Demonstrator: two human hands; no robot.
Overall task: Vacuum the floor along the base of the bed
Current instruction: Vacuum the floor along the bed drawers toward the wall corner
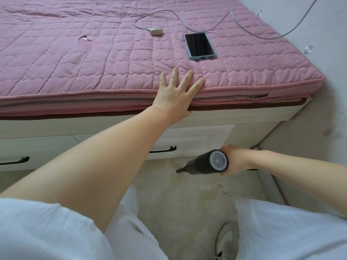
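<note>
A bed with a pink quilted cover (75,59) fills the upper view, on a cream base with drawers (197,136). My left hand (174,92) rests flat on the mattress edge, fingers spread and straight. Low on the right, my right hand (235,160) grips a small black handheld vacuum (208,163). Its narrow nozzle (181,170) points left and down at the beige floor (178,199), just in front of the right drawer. The vacuum's round grey rear vent faces me.
A phone (199,45) and a small white charger (156,31) with a cable (221,21) lie on the bed. Black drawer handles (163,150) stick out from the base. A wall (308,139) closes the right side. My shoe (226,241) stands on the floor.
</note>
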